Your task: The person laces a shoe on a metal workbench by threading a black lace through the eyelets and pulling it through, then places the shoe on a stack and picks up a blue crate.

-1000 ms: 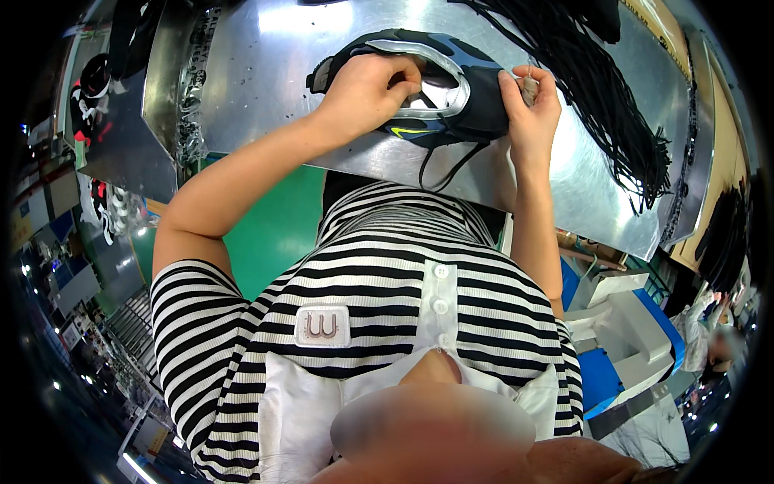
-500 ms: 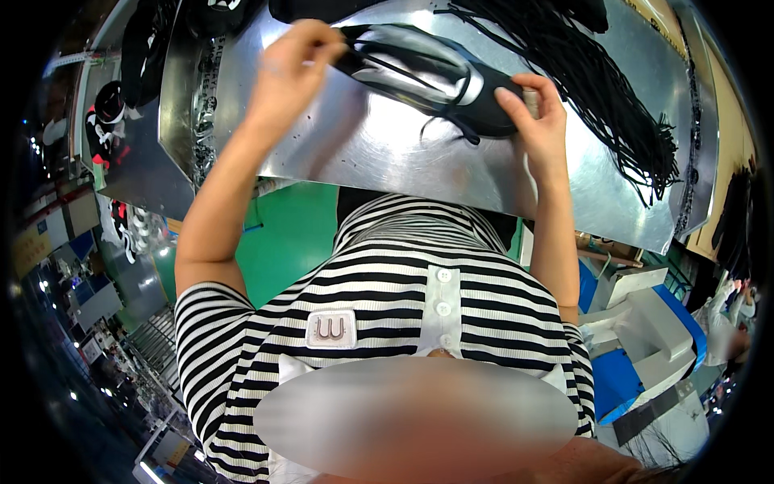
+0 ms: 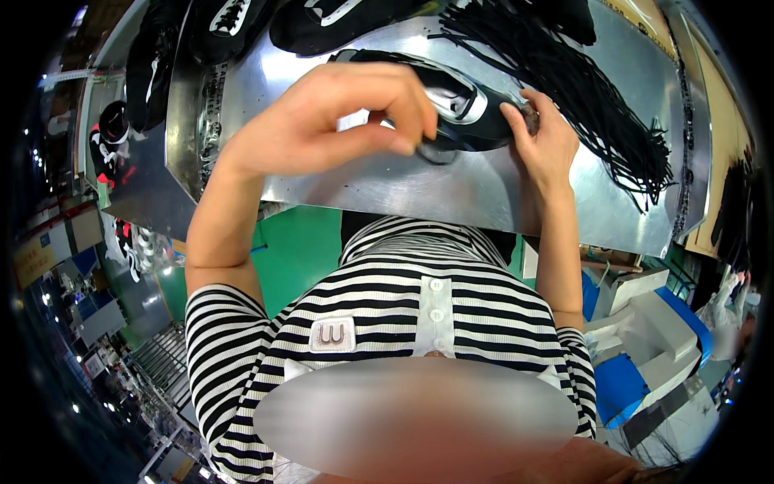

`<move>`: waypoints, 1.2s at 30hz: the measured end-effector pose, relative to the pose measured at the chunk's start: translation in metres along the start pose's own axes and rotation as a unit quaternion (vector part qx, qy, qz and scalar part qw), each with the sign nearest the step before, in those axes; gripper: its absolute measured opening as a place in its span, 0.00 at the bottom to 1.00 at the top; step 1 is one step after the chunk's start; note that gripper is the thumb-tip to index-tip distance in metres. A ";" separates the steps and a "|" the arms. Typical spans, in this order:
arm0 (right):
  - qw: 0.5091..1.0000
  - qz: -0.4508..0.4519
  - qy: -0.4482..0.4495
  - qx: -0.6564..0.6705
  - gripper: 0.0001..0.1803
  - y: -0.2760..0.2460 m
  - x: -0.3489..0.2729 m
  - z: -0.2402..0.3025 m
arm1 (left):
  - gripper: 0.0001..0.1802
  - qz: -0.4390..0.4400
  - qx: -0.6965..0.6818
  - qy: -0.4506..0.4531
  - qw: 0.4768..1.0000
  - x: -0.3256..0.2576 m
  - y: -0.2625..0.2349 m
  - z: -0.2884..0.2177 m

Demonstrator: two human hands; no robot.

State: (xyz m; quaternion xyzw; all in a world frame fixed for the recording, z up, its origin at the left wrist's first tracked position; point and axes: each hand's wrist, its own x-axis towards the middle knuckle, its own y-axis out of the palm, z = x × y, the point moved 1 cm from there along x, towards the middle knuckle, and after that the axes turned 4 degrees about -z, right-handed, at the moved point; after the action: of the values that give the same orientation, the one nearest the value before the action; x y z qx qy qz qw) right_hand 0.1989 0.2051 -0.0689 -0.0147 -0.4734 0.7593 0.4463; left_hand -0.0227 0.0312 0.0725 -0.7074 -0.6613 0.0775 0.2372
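Note:
A black shoe [image 3: 492,125] with a pale lacing panel lies on the metal table, its toe toward the right. My right hand [image 3: 548,145] grips the toe, thumb on the near side and fingers curled round the end. Over the shoe's heel half is my left hand [image 3: 347,121], hiding much of the opening. Its thumb and fingers are bent together at the near side of the panel, by a dark shoelace [image 3: 439,159] that is blurred and appears to be pinched at the fingertips. A dark lace also crosses the panel.
A thick bundle of black laces [image 3: 580,105] lies right of the shoe. Black shoes, one with a white panel [image 3: 330,10] and another with white lacing [image 3: 230,18], stand along the far side. The metal table [image 3: 363,189] ends just before my body.
My left hand has left the shoe's heel end and come right and nearer, to the loose lace beside the panel. My right hand stays at the toe.

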 end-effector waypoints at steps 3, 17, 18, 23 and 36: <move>0.981 -0.065 0.105 0.149 0.16 -0.006 0.010 -0.006 | 0.00 -0.103 0.216 -0.048 0.970 0.013 -0.004 0.016; 0.837 0.058 0.139 0.526 0.10 -0.020 0.024 0.040 | 0.04 0.042 0.131 0.016 0.990 0.048 0.014 0.019; 0.854 0.061 0.081 0.511 0.09 -0.012 0.019 0.044 | 0.04 0.021 0.162 0.006 0.987 0.051 0.018 0.020; 0.818 0.134 0.210 0.518 0.09 0.007 0.003 0.056 | 0.05 -0.082 0.221 -0.009 0.972 0.044 0.030 0.034; 0.859 0.044 0.279 0.428 0.14 0.039 -0.004 0.049 | 0.33 -0.069 -0.215 -0.489 0.843 0.014 0.066 0.109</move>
State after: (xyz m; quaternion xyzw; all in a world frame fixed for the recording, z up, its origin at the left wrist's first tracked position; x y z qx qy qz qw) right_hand 0.1537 0.1615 -0.0717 -0.0541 0.0433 0.8700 0.4881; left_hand -0.0077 0.0696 -0.0489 -0.5636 -0.7388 0.2525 -0.2698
